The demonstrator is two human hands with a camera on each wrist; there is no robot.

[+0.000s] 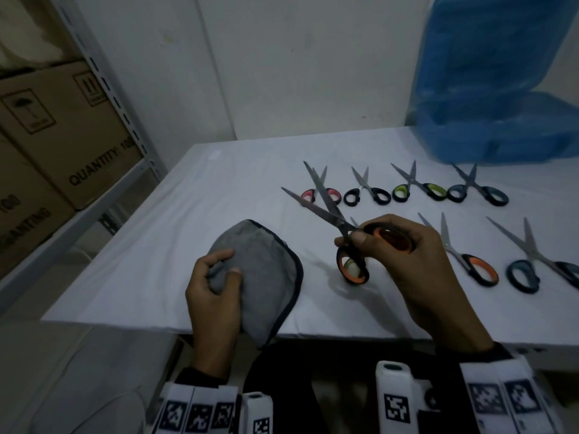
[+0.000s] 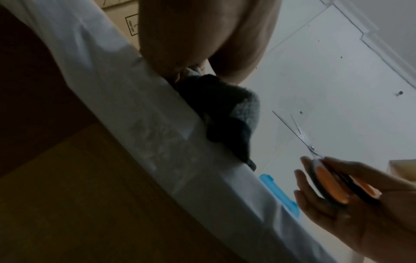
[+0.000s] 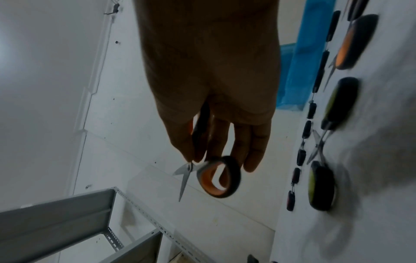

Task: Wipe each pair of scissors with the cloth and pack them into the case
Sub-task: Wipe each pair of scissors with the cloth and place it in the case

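My right hand [image 1: 391,242] holds a pair of orange-and-black scissors [image 1: 341,227] by the handles above the table, blades parted and pointing up and to the left. The same scissors [image 3: 216,178] hang below my fingers in the right wrist view, and the left wrist view catches the scissors [image 2: 324,169] too. My left hand [image 1: 216,277] grips a fold of the grey cloth [image 1: 266,270], which lies at the table's near edge; the cloth [image 2: 225,110] shows bunched under my fingers. The blue case [image 1: 498,89] stands open at the back right.
Several more scissors lie in two rows on the white table [image 1: 156,261]: pink [image 1: 319,195], black [image 1: 369,192], green [image 1: 416,189] and blue [image 1: 476,191] behind, orange [image 1: 470,261] and blue [image 1: 539,264] nearer. Cardboard boxes [image 1: 56,136] sit on a metal shelf at left.
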